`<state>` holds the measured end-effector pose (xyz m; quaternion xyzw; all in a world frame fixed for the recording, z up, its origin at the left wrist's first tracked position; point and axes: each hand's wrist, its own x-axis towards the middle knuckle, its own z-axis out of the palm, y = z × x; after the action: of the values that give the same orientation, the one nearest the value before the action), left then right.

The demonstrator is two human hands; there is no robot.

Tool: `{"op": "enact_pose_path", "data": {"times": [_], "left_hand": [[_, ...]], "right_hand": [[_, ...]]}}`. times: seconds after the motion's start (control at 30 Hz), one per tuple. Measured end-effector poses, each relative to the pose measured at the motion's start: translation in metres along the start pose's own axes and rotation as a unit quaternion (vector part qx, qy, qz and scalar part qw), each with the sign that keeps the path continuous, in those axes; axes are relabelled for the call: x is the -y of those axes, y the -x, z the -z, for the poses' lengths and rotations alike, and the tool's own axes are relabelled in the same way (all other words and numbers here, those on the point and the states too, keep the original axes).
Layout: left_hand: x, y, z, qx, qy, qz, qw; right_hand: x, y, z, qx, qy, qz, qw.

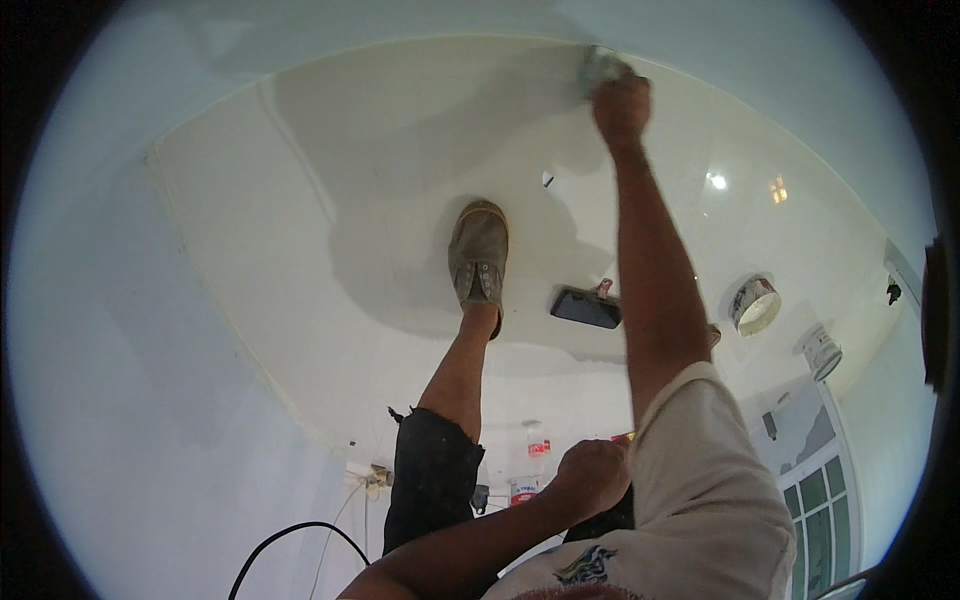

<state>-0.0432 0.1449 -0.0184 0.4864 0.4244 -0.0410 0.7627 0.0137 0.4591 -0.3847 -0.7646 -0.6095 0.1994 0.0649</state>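
My right hand is closed at the end of an outstretched arm, far ahead where the pale floor meets the wall. In its grip is a small grey-white object, smeared by motion and pressed near that edge; whether it is a blade or a cloth I cannot tell. My left hand is a fist held low, close to my body and right sleeve. A bit of red and yellow shows beside its knuckles, and what the fingers hold is hidden.
My shoe stands mid-floor. Right of it lies a dark phone-like slab; ahead is a small chip. A white bucket and a tub lie farther right. A bottle and black cable are near.
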Motion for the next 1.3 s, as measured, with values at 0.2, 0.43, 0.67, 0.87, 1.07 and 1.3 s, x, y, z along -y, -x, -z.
{"op": "enact_pose_path", "data": {"times": [0.2,0.43,0.67,0.87,1.07,1.3], "left_hand": [[0.004,-0.013,-0.024,-0.009,0.029,0.044,0.999],[0.021,-0.045,-0.064,0.056,-0.174,0.066,0.981],[0.047,-0.057,-0.049,0.003,-0.182,0.062,0.981],[-0.013,-0.027,-0.027,-0.014,0.0,0.105,0.994],[-0.185,0.033,-0.023,-0.027,-0.038,-0.048,0.998],[-0.413,0.069,-0.087,0.086,0.034,0.02,0.996]], "right_hand": [[0.146,0.072,-0.057,0.27,-0.322,0.211,0.882],[0.084,0.125,0.052,0.448,-0.325,0.164,0.817],[-0.227,0.122,0.292,0.388,-0.348,-0.228,0.823],[-0.457,0.304,0.528,0.215,-0.35,-0.462,0.786],[-0.436,0.576,0.655,0.237,-0.129,-0.578,0.77],[-0.363,0.761,0.653,0.31,-0.189,-0.373,0.854]]}}
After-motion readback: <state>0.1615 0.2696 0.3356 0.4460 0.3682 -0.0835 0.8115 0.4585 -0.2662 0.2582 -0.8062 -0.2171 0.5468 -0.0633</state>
